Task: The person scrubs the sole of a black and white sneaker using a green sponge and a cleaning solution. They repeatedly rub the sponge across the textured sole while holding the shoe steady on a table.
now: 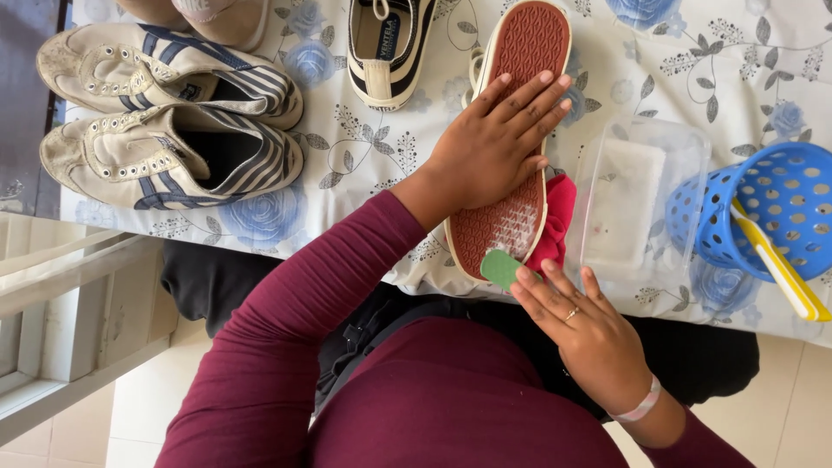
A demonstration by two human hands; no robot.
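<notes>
Floral tablecloth [364, 147] below, left hand [494, 143] flat on upturned shoe [520, 95]; right hand [576, 321] pinching green brush [501, 267].

The scene is lit evenly by bright, soft daylight. Only faint shadows are cast beside the left hand [490, 143] on the floral tablecloth [347, 139]. Mild glare is seen there; focus is held sharp throughout.
</notes>
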